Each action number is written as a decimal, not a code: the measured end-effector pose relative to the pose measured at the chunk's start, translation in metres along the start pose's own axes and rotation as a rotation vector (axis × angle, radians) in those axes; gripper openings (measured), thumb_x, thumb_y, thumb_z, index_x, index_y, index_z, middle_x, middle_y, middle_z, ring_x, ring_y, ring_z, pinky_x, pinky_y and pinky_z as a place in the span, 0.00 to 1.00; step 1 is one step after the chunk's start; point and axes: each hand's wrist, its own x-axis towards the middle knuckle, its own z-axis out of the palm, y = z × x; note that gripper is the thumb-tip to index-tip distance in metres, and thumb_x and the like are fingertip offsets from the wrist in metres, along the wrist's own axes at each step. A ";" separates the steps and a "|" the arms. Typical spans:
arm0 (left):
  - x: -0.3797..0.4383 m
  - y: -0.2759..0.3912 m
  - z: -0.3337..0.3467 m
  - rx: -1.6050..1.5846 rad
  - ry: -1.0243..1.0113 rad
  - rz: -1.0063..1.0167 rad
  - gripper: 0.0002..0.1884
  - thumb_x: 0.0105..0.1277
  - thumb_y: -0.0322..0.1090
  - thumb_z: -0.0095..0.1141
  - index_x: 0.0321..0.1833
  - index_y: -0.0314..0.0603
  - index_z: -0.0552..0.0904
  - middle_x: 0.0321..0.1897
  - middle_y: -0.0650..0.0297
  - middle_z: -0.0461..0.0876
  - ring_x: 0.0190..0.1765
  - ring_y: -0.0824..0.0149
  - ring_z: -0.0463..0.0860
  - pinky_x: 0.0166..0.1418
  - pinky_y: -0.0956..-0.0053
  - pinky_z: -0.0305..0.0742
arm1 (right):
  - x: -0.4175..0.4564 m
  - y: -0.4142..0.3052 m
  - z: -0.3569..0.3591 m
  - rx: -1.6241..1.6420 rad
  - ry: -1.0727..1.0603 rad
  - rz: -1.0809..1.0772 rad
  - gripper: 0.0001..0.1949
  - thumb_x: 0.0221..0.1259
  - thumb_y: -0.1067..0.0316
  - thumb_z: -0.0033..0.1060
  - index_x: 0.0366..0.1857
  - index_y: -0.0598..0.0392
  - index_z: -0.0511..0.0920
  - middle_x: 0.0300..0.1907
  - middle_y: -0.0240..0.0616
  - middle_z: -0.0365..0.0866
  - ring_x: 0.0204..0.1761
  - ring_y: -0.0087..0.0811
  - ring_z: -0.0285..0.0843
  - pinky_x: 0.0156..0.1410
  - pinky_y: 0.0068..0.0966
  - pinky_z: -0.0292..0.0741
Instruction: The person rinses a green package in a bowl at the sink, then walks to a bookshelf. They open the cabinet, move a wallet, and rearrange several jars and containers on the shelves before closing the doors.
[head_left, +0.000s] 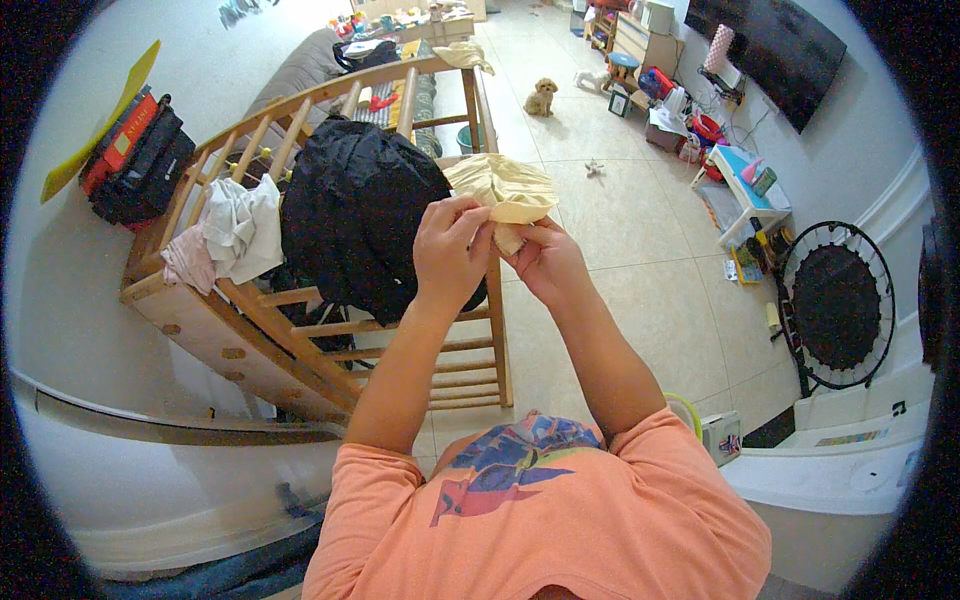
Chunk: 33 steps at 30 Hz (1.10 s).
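Note:
A pale yellow cloth garment (504, 184) is held up in front of me between both hands. My left hand (453, 244) pinches its lower edge from the left. On the other side, my right hand (545, 255) grips a bunched part of the same cloth, its fingers partly hidden by the fabric. Just left of my left hand, a large black cloth (360, 217) hangs over a wooden rail frame (499, 337). White cloth (244, 225) and a pale pink cloth (189, 259) drape over the frame's left rail.
Another pale yellow cloth (463, 55) lies on the frame's far corner. A small tan dog (541, 98) sits on the tiled floor, near a toy (593, 169). To the right stand a mini trampoline (836, 304) and a small white table (750, 187). Bags (142, 161) hang on the left wall.

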 end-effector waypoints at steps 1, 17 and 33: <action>-0.001 -0.002 0.000 -0.003 0.016 -0.001 0.09 0.58 0.30 0.65 0.40 0.41 0.83 0.40 0.59 0.83 0.45 0.54 0.81 0.52 0.63 0.76 | -0.001 -0.001 0.000 0.049 -0.048 0.018 0.18 0.71 0.72 0.46 0.62 0.60 0.68 0.59 0.45 0.76 0.59 0.39 0.78 0.62 0.36 0.79; 0.002 -0.012 -0.005 -0.019 -0.108 -0.004 0.11 0.54 0.31 0.69 0.41 0.44 0.86 0.38 0.60 0.83 0.42 0.56 0.83 0.48 0.65 0.78 | 0.011 0.008 -0.011 -0.192 0.019 0.037 0.20 0.77 0.57 0.42 0.65 0.57 0.65 0.60 0.41 0.75 0.59 0.36 0.78 0.64 0.36 0.78; 0.018 -0.008 -0.012 -0.026 -0.284 -0.340 0.11 0.60 0.40 0.65 0.31 0.38 0.87 0.36 0.57 0.84 0.39 0.56 0.84 0.43 0.66 0.78 | -0.001 -0.003 0.005 0.104 0.099 0.135 0.24 0.80 0.55 0.23 0.69 0.60 0.59 0.66 0.51 0.67 0.67 0.47 0.69 0.71 0.49 0.71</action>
